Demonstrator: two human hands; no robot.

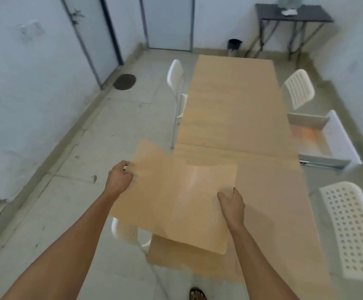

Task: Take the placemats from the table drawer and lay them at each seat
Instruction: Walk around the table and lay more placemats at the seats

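Observation:
I hold tan placemats [171, 195] above the near left corner of the long wooden table [236, 109]. My left hand [120, 178] grips the left edge of the placemats, out over the floor. My right hand [232, 202] pinches their right side over the tabletop. The sheets are fanned apart, and I cannot tell how many there are. Another tan placemat [189, 260] lies lower, at the table's near edge, partly under the held ones. The table drawer [325, 144] stands pulled out on the right side, white-walled, with nothing visible inside.
White chairs stand around the table: one at the far left [177, 87], one at the far right [299, 87], one at the near right [353, 230], one partly hidden under the placemats [124, 232]. A dark side table [293, 16] and a bin [234, 46] stand by the back wall.

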